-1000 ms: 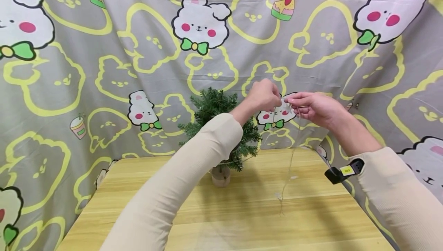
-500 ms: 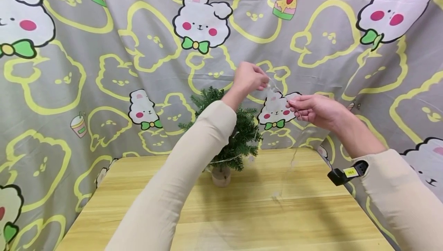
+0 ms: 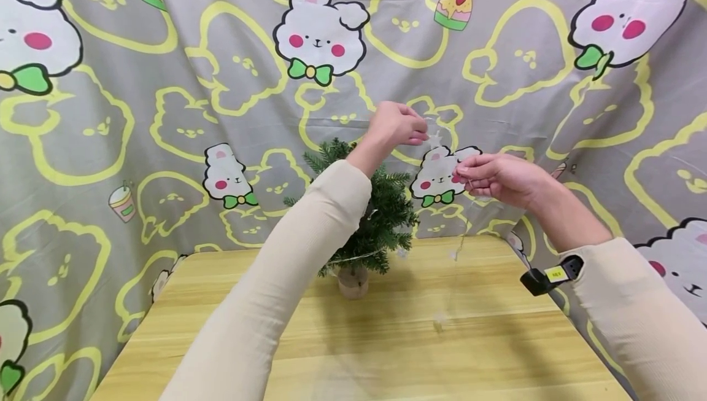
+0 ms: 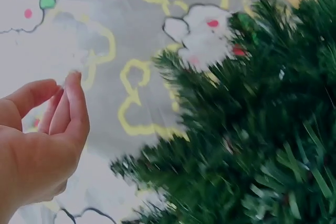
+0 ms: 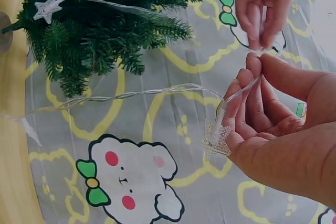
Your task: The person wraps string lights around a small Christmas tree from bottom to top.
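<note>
A clear fairy light string [image 5: 142, 93] with star-shaped lights runs between both hands and the small artificial Christmas tree [image 3: 389, 217]. My left hand [image 3: 399, 124] is raised beside the treetop and pinches the string between thumb and fingertips; a star light [image 3: 434, 138] hangs just beside it. Lower and to the right, my right hand [image 3: 499, 178] pinches the same string. In the right wrist view, a star [image 5: 217, 139] dangles beneath the right fingers, and another star [image 5: 47, 9] lies against the branches. The left forearm hides part of the tree in the head view.
The tree's round wooden base [image 3: 353, 283] stands on a wood-grain table [image 3: 248, 327]. Behind and at both sides hangs a patterned grey curtain [image 3: 232, 51]. A black wrist camera [image 3: 547, 276] is strapped at the right sleeve.
My left hand has moved up and left, away from the right hand, and the string now spans between them. The dangling string has been drawn upward. My right hand has barely moved.
</note>
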The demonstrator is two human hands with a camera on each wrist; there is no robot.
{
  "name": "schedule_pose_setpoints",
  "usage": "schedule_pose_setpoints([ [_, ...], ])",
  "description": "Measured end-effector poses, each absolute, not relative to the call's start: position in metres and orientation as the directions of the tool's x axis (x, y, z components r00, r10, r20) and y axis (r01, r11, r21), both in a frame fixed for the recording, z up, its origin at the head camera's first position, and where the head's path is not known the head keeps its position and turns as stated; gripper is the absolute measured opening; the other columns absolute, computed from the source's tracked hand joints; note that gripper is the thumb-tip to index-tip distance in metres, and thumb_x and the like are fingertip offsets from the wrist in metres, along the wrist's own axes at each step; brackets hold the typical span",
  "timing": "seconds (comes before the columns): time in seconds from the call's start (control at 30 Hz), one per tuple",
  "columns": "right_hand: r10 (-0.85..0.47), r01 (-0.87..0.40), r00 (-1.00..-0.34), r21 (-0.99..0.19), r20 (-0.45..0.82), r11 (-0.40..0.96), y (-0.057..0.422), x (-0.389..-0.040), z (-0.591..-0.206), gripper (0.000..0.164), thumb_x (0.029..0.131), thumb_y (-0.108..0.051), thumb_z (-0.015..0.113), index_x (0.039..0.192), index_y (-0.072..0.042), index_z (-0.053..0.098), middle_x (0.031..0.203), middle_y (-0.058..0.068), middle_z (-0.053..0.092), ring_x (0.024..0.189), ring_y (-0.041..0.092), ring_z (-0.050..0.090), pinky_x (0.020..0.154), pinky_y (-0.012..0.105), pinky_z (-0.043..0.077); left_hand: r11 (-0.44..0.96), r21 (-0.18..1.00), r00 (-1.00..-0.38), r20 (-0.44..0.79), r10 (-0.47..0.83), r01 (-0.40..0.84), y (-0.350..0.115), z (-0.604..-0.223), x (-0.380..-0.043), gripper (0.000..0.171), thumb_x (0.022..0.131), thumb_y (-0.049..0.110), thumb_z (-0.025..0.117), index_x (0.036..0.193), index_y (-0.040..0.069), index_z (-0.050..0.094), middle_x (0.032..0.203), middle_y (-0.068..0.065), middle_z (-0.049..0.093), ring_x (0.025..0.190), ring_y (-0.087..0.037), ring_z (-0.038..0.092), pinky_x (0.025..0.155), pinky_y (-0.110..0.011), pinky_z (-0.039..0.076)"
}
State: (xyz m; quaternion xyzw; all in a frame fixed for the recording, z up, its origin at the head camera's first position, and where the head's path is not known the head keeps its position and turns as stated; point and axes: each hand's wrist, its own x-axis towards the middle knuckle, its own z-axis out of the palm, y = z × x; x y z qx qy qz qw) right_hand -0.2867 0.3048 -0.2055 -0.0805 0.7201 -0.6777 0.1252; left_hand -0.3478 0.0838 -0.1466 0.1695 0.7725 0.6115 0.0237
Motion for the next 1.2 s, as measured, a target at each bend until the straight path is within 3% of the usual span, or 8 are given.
schedule_pose_setpoints([
  [0.17, -0.273, 0.068, -0.959, -0.997, -0.078, 0.047, 0.306, -0.288, -0.208, 0.015, 0.101, -0.007, 0.059, 0.094, -0.011, 0.072, 0.091, 0.001, 0.077, 0.075, 0.01, 0.07, 0.074, 0.024, 0.059, 0.368, 0.868, -0.911, 0.198, 0.363, 0.335, 0.091, -0.148, -0.346, 0.007, 0.09, -0.001, 0.066, 0.089, 0.001, 0.073, 0.086, -0.011, 0.077, 0.075, -0.02, 0.076, 0.07, -0.024, 0.06],
  [0.3, -0.294, 0.061, -0.953, -0.997, -0.074, 0.051, 0.305, -0.288, -0.21, 0.016, 0.102, -0.006, 0.058, 0.096, -0.01, 0.072, 0.092, 0.001, 0.077, 0.075, 0.01, 0.069, 0.074, 0.024, 0.059, 0.695, 0.494, -0.852, 0.328, 0.407, 0.522, 0.083, -0.153, -0.358, 0.027, 0.085, -0.002, 0.056, 0.063, 0.013, 0.06, 0.058, 0.003, 0.055, 0.054, -0.011, 0.053, 0.055, -0.018, 0.044],
  [0.43, -0.3, 0.063, -0.951, -0.997, -0.076, 0.054, 0.303, -0.287, -0.21, 0.014, 0.101, -0.005, 0.059, 0.099, -0.01, 0.072, 0.092, 0.0, 0.076, 0.075, 0.01, 0.07, 0.074, 0.024, 0.059, 0.802, 0.242, -0.813, 0.386, 0.436, 0.546, 0.069, -0.152, -0.371, 0.037, 0.08, -0.006, 0.051, 0.051, 0.016, 0.045, 0.049, 0.005, 0.037, 0.052, -0.012, 0.031, 0.052, -0.021, 0.032],
  [0.57, -0.3, 0.053, -0.951, -0.996, -0.071, 0.071, 0.302, -0.285, -0.208, 0.015, 0.101, -0.004, 0.059, 0.1, -0.011, 0.072, 0.094, 0.0, 0.077, 0.077, 0.01, 0.071, 0.076, 0.025, 0.06, 0.805, 0.267, -0.827, 0.373, 0.421, 0.53, 0.055, -0.149, -0.379, 0.032, 0.081, -0.004, 0.058, 0.054, 0.014, 0.061, 0.054, 0.003, 0.053, 0.056, -0.013, 0.039, 0.058, -0.022, 0.038],
  [0.73, -0.321, 0.042, -0.944, -0.993, -0.076, 0.113, 0.299, -0.283, -0.206, 0.015, 0.099, -0.002, 0.062, 0.101, -0.01, 0.074, 0.099, 0.0, 0.074, 0.081, 0.011, 0.072, 0.079, 0.025, 0.06, 0.81, 0.282, -0.828, 0.409, 0.383, 0.514, 0.04, -0.151, -0.384, 0.02, 0.087, 0.004, 0.066, 0.079, 0.012, 0.082, 0.084, -0.001, 0.077, 0.083, -0.018, 0.066, 0.08, -0.027, 0.055],
  [0.8, -0.316, 0.043, -0.945, -0.99, -0.083, 0.134, 0.298, -0.282, -0.205, 0.013, 0.098, -0.003, 0.064, 0.101, -0.011, 0.074, 0.101, 0.0, 0.071, 0.083, 0.011, 0.071, 0.081, 0.025, 0.059, 0.811, 0.303, -0.828, 0.44, 0.347, 0.501, 0.035, -0.151, -0.386, 0.019, 0.088, 0.007, 0.068, 0.083, 0.014, 0.084, 0.091, 0.0, 0.079, 0.097, -0.021, 0.07, 0.089, -0.03, 0.056],
  [1.0, -0.3, 0.054, -0.949, -0.988, -0.096, 0.145, 0.297, -0.279, -0.205, 0.014, 0.099, -0.004, 0.061, 0.098, -0.014, 0.071, 0.101, -0.001, 0.069, 0.091, 0.015, 0.072, 0.091, 0.03, 0.058, 0.829, 0.358, -0.854, 0.46, 0.243, 0.429, 0.021, -0.154, -0.384, 0.024, 0.084, 0.004, 0.062, 0.067, 0.014, 0.076, 0.076, -0.001, 0.074, 0.088, -0.024, 0.067, 0.082, -0.034, 0.054],
  [1.2, -0.297, 0.082, -0.951, -0.997, -0.083, 0.014, 0.297, -0.28, -0.204, 0.008, 0.101, -0.004, 0.059, 0.102, -0.008, 0.066, 0.095, 0.007, 0.075, 0.092, 0.02, 0.075, 0.091, 0.035, 0.059, 0.853, 0.374, -0.896, 0.392, 0.211, 0.364, 0.009, -0.155, -0.384, 0.016, 0.087, 0.013, 0.07, 0.074, 0.011, 0.08, 0.081, -0.002, 0.077, 0.097, -0.027, 0.068, 0.085, -0.035, 0.054],
])
